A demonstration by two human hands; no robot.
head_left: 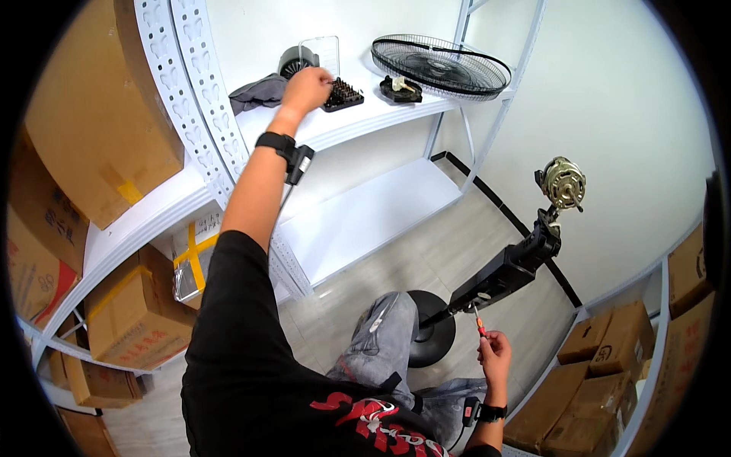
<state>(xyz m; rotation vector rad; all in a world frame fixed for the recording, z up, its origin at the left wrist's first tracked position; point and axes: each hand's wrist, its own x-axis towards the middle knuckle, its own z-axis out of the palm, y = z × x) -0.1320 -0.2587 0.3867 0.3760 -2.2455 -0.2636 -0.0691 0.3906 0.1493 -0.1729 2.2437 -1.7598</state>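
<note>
My left hand (307,90) reaches out to the shelf, its fingers closed at the left edge of a black case of screwdriver bits (343,95). What those fingers pinch, if anything, is too small to make out. Low on the right, my right hand (495,354) grips the end of a small screwdriver (480,326) with a red and yellow handle. Its shaft points up to the underside of the black fan housing (499,278). That housing leans on a round black base (432,343), and a bare metal motor (564,184) sits at its upper end.
A wire fan grille (442,67) lies on the white shelf (308,137), beside a black part with a pale knob (400,89). Behind my left hand are a grey cloth (259,93) and a dark round part (297,59). Racks of cardboard boxes (141,308) flank both sides.
</note>
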